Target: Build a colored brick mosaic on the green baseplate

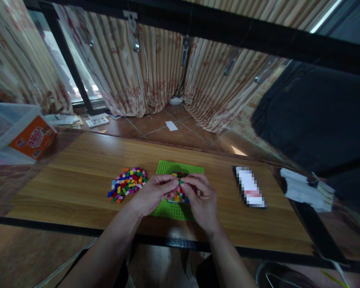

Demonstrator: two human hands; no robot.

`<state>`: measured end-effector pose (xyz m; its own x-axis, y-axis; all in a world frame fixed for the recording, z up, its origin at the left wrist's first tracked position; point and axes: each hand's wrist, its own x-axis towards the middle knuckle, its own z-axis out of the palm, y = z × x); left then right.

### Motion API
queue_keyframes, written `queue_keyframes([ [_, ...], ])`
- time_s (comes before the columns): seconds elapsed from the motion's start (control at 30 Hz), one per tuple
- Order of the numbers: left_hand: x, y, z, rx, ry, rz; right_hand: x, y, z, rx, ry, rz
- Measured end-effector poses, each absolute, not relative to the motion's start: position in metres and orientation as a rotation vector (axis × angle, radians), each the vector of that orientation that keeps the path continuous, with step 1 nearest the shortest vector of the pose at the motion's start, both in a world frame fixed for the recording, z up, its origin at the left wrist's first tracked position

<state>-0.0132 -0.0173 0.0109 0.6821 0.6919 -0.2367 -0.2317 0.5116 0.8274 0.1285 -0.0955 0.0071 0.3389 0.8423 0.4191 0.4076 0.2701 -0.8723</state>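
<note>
Both hands meet over a bright green studded baseplate (180, 215). Small multicoloured toy bricks (180, 197) are built up on its middle, partly hidden by my fingers. A small green brick (180, 181) shows between the fingertips. My right hand (202, 196) pinches it from the right with thumb and forefinger. My left hand (156, 194) comes in from the other side, its fingers closed in a pinch close to that brick; whatever is in them is too small to make out. Left of my left hand lies a loose pile of mixed-colour bricks (129, 183).
A phone (250, 187) with a blurred screen lies right of the baseplate on the wooden table (87, 172). White papers (306, 188) sit at the right end. A clear plastic bin (12, 140) with an orange label stands far left. A dark bar crosses overhead.
</note>
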Motion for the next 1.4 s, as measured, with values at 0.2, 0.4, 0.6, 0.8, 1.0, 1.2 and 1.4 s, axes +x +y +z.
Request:
queue_keyframes([
  [0.2,-0.011,-0.017,0.009,0.873,0.637,0.586,0.133,-0.097,0.003,-1.368,-1.380,0.361],
  [0.4,-0.010,-0.017,0.009,0.941,0.665,0.572,0.137,-0.098,0.001,-1.366,-1.438,0.332],
  [0.6,-0.009,-0.016,0.009,0.972,0.737,0.607,0.150,-0.098,0.000,-1.449,-1.292,0.330],
  [0.8,-0.011,-0.006,0.002,1.050,0.893,0.788,0.174,-0.090,-0.014,-1.518,-0.884,0.403],
  [1.0,-0.010,-0.006,-0.004,1.173,0.942,0.770,0.175,-0.085,-0.029,-1.568,-0.827,0.552],
  [1.2,-0.011,-0.006,0.000,1.236,0.944,0.738,0.175,-0.081,-0.036,-1.533,-0.785,0.581],
  [1.4,-0.013,-0.006,-0.002,1.268,0.928,0.734,0.174,-0.079,-0.042,-1.511,-0.718,0.602],
])
